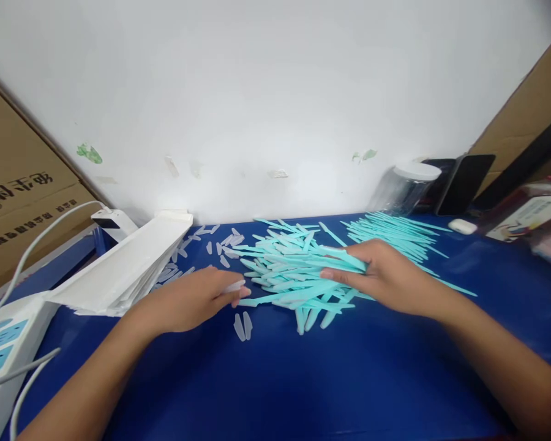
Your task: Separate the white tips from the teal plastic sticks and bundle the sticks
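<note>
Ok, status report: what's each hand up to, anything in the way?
Left hand pinching a translucent piece. Right hand gripping turquoise sticks. Stick heap between the hands; no obvious obstruction.

I count two hands (pixel 197 301), one lidded jar (pixel 400 191), one power strip (pixel 21 352), and two translucent covers (pixel 247 326) lying apart from the others. The other covers (pixel 224 261) and turquoise sticks (pixel 298 275) are too many for counting.

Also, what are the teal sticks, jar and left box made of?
Teal sticks: likely plastic, smooth satin finish; evenly coloured, near-identical shapes.
Jar: clear, glossy; plastic or glass, can't tell; see-through sides with highlights.
Left box: almost certainly cardboard, matte; brown, printed face.
</note>
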### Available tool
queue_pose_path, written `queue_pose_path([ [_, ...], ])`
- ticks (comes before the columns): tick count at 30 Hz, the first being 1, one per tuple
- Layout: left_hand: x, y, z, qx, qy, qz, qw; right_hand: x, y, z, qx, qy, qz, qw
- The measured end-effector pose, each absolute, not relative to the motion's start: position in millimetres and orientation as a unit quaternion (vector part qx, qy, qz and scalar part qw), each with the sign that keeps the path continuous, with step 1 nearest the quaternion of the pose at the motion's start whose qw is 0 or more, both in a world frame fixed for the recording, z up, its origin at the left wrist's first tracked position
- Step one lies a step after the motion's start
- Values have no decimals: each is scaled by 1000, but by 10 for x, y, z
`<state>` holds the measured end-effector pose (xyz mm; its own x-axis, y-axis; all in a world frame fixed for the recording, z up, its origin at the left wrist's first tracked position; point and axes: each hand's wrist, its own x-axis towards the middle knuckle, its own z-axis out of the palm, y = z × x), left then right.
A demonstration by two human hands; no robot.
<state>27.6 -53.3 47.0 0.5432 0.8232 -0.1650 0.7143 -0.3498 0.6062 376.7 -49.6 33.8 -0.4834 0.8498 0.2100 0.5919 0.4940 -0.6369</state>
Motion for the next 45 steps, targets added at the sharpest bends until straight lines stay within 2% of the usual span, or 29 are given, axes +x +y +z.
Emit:
queue_pose_path([
  [2,277,-547,496,815,461,75,343,3780,-478,336,-447,-821,246,256],
  [7,432,-542,451,814,459,151,322,3758,-500,347,-447,-807,313,227],
  [11,492,-527,367,827,495,145,221,3722,-512,351,-425,-803,360,211],
  [21,665,-590,295,846,532,-19,9,3647,-558,298,-383,-807,404,198],
  [26,706,-607,267,842,536,-26,-59,3640,-584,328,-383,-802,423,177],
  [30,685,-609,208,851,524,7,-35,3636,-606,294,-394,-789,447,148],
  [35,686,-619,205,878,450,82,141,3626,-633,271,-377,-783,480,121],
  [37,684,-609,210,876,443,101,161,3626,-633,289,-360,-792,478,126],
  [39,667,-586,196,869,474,116,79,3629,-631,314,-360,-794,475,123],
  [41,641,-561,163,850,504,135,-68,3632,-634,340,-373,-784,484,107],
  [43,621,-547,132,829,495,165,-201,3629,-647,359,-376,-768,510,92],
  [45,625,-557,120,810,467,205,-291,3616,-666,367,-367,-751,542,88],
])
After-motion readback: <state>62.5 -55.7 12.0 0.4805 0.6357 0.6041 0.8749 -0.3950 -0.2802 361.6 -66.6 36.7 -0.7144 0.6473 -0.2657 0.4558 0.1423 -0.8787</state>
